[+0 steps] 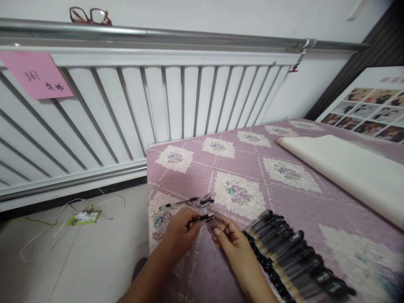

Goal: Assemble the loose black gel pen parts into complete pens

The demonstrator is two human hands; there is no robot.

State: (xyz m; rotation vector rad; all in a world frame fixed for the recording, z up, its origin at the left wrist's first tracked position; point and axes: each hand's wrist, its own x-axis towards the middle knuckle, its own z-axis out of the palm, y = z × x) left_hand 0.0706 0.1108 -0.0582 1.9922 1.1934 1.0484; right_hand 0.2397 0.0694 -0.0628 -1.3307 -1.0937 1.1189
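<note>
My left hand [184, 227] is closed around a black pen [205, 217], whose end points to the right. Close to that end is my right hand [229, 235], its thumb and fingers curled together; whatever they pinch is too small or blurred to name. Just beyond my hands, a slim black-and-clear pen piece [183, 202] lies on the bed cover, with a few small black and silver pen parts [205, 199] beside it. To the right of my right hand, a long row of clear-barrelled pens with black caps [293, 252] lies side by side.
The purple quilted cover [195, 164] has floral diamonds. A cream rolled sheet [347, 168] and a photo board [369, 109] are at right. A white radiator [189, 101] stands behind, with glasses [91, 17] above its pipe. A power strip [84, 217] with cables lies on the floor.
</note>
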